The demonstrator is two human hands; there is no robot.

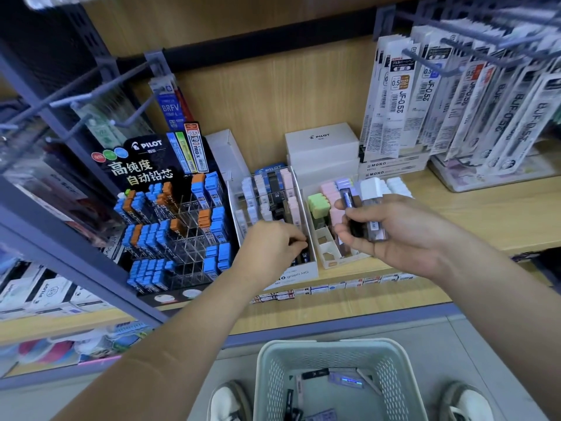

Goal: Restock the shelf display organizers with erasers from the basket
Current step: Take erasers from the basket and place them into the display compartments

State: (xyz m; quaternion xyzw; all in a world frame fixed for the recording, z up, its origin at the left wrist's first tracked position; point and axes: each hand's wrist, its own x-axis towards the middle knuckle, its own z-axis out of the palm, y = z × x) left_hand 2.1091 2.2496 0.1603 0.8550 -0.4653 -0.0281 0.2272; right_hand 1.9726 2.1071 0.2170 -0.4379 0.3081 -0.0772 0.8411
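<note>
Restocking in progress. Centre of frame: the left hand [273,241] pinches a dark pack [301,245] at the front row of the white organizer [299,273], whose rear rows are already filled. Centre right: the right hand [391,232] grips a bundle of spare packs [364,226] above the second organizer [322,249], whose front cells look unfilled. Bottom centre: the basket [328,344] holds only a few loose packs [346,381]. Judged well advanced, though not finished.

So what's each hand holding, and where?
Right hand grips several slim packs round their middles; left hand pinches a dark pack by its top, in the organizer.
</note>
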